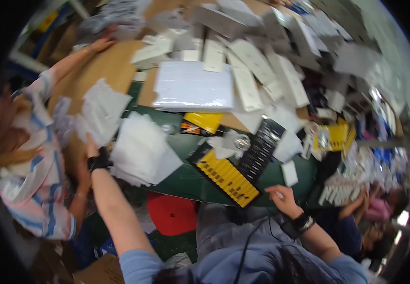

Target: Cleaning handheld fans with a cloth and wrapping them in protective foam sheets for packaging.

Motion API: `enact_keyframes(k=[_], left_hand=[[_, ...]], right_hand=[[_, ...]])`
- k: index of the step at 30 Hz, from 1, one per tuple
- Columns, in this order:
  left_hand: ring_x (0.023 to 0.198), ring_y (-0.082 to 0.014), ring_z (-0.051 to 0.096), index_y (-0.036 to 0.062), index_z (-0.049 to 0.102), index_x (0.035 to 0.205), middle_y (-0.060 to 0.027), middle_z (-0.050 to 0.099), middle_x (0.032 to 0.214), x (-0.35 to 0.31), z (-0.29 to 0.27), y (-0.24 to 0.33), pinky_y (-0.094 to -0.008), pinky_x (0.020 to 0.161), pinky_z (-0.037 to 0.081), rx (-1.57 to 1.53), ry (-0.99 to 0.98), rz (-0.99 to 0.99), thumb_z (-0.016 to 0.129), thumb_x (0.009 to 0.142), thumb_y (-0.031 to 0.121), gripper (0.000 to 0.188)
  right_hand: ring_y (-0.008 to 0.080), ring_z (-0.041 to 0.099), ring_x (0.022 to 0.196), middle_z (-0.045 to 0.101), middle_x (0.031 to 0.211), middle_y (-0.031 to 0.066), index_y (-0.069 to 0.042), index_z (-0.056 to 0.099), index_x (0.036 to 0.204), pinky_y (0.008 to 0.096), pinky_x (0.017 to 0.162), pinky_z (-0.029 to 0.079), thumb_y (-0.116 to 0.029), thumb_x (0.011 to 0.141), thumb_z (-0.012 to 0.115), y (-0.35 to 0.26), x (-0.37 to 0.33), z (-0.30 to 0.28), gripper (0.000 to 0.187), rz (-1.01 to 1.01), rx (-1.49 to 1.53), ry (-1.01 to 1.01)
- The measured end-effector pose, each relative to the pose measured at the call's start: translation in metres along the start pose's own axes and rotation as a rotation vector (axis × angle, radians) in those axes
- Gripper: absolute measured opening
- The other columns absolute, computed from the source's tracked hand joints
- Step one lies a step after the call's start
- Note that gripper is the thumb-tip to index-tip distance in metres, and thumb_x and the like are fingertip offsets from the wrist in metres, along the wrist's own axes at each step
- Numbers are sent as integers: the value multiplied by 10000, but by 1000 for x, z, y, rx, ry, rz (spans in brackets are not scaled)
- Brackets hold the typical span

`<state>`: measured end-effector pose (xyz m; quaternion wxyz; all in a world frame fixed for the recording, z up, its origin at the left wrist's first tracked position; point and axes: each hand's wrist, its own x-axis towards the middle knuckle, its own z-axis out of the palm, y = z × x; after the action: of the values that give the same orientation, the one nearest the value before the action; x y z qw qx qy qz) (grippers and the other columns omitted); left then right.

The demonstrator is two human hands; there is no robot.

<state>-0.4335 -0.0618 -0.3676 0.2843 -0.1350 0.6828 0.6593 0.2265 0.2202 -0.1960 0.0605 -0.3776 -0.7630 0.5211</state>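
My left hand [92, 147] reaches out to the left, by the lower edge of a crumpled white sheet [102, 111]. Motion smears its fingers, so their grip on the sheet is unclear. A pile of thin white sheets [141, 149] lies just right of that wrist. My right hand [283, 199] is at the table's near edge with its fingers curled in a pinch; something small and whitish shows at the fingertips. Close to it lies a yellow tray [228, 179] with small dark pieces in rows, alongside a black slotted card [261, 149]. A small white box [289, 173] lies beyond the right hand.
A wrapped white stack [193, 85] sits mid-table, with long white boxes [252, 61] heaped behind. A clear tape roll [241, 141] and yellow-black packages [332, 137] lie about. A co-worker in a striped shirt [39, 175] stands left; a red stool [172, 214] is below the table.
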Motion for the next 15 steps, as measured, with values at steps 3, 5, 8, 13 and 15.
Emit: enact_keyframes(k=[3, 5, 8, 13, 15], left_hand=[[1013, -276, 557, -31, 420, 1275, -165, 569, 1151, -4, -10, -5, -377, 883, 442, 571, 195, 103, 513, 847, 485, 677], [1015, -323, 544, -60, 429, 1236, -219, 566, 1125, -21, -23, -7, -416, 889, 425, 1099, 472, 331, 618, 784, 465, 718], [1107, -403, 442, -62, 421, 1229, -283, 487, 1178, -73, -8, -58, -483, 942, 351, 1356, 646, 1033, 721, 700, 423, 778], [1152, -373, 396, -18, 407, 1248, -229, 419, 1237, -293, 107, -112, -460, 935, 362, 1079, 98, 932, 666, 765, 148, 572], [1144, -328, 411, 18, 411, 1250, -185, 415, 1240, -344, 134, -142, -416, 885, 414, 977, -51, 870, 626, 776, 56, 521]], right_hand=[[87, 525, 646, 584, 725, 60, -29, 631, 991, 236, 594, 442, -9, 837, 516, 36, -12, -25, 194, 18, -129, 169], [81, 500, 685, 577, 746, 44, -26, 616, 1022, 231, 652, 431, -40, 832, 540, 79, -23, -54, 204, 163, -193, 361], [80, 494, 705, 561, 736, 21, -29, 599, 1067, 233, 715, 419, -66, 817, 575, 142, -42, -110, 254, 176, -194, 875], [83, 516, 723, 579, 777, 23, -35, 590, 1092, 242, 718, 432, -91, 814, 600, 197, -62, -159, 284, 386, -137, 1005], [188, 585, 761, 595, 789, 84, -34, 589, 1085, 312, 728, 466, -155, 786, 626, 206, -34, -153, 325, 264, -126, 906]])
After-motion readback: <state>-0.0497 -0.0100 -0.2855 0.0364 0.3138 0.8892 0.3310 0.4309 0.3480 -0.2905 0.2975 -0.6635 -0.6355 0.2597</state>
